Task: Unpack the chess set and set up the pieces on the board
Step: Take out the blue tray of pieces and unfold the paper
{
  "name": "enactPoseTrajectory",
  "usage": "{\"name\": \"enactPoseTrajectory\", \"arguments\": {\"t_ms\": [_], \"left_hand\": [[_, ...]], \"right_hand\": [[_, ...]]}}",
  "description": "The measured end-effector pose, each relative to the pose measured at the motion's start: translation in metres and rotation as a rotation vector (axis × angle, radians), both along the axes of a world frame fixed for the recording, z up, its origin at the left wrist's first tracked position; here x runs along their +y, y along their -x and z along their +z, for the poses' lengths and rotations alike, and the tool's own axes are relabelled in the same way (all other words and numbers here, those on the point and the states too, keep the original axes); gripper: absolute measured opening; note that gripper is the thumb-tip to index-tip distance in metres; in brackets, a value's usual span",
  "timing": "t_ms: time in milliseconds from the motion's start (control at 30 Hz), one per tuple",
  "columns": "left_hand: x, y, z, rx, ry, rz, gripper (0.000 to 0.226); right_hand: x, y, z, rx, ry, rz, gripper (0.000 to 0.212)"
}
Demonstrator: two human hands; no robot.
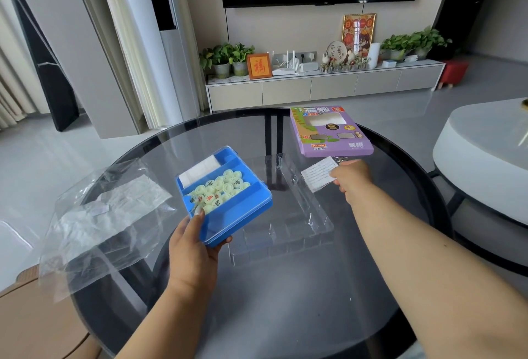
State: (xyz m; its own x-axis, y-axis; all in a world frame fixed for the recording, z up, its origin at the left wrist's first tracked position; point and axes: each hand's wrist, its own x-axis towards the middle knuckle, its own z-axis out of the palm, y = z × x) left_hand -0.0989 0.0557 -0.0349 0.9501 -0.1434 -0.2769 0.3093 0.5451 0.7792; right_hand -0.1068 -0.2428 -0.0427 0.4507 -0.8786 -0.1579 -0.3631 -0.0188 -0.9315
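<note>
My left hand (193, 240) grips the near corner of a blue plastic tray (243, 204) and holds it tilted above the round glass table (285, 301). Several pale round chess pieces (218, 190) with red and black characters lie in its middle compartment. A folded white sheet (200, 170) sits in its far compartment. My right hand (353, 177) reaches forward and pinches a small white paper slip (317, 176) just in front of the purple chess box (328, 133). A clear plastic lid (288, 216) lies flat on the table between my arms.
A crumpled clear plastic bag (105, 216) lies at the table's left edge. A white round side table (485, 158) stands to the right. Beyond the table are a TV cabinet (323, 84) with plants and frames, and a wall TV.
</note>
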Motion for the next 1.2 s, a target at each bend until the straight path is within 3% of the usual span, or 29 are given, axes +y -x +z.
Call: {"name": "enactPoseTrajectory", "arguments": {"t_ms": [200, 433, 533, 633, 767, 933, 1200], "left_hand": [[0.0, 0.001, 0.0, -0.02, 0.004, -0.001, 0.011], [0.0, 0.002, 0.003, -0.027, 0.003, 0.002, 0.011], [0.0, 0.003, 0.003, -0.023, 0.006, 0.008, 0.011], [-0.001, 0.003, 0.002, -0.028, 0.001, 0.009, 0.011], [0.0, 0.002, 0.003, -0.023, 0.012, 0.013, 0.011], [-0.001, 0.002, 0.003, -0.035, 0.011, 0.015, 0.011], [-0.001, 0.001, 0.001, -0.049, 0.005, 0.01, 0.012]], "right_hand": [[-0.01, 0.005, 0.009, -0.124, 0.125, 0.008, 0.022], [-0.001, 0.016, -0.012, 0.26, 0.648, 0.206, 0.026], [0.001, 0.026, -0.016, 0.223, 0.819, 0.236, 0.02], [0.004, 0.037, -0.019, 0.164, 0.84, 0.444, 0.025], [0.005, 0.043, -0.022, 0.428, 0.947, 0.586, 0.044], [0.006, 0.029, -0.018, 0.642, 0.941, 0.616, 0.052], [-0.004, 0.011, -0.009, 0.795, 1.011, 0.529, 0.048]]}}
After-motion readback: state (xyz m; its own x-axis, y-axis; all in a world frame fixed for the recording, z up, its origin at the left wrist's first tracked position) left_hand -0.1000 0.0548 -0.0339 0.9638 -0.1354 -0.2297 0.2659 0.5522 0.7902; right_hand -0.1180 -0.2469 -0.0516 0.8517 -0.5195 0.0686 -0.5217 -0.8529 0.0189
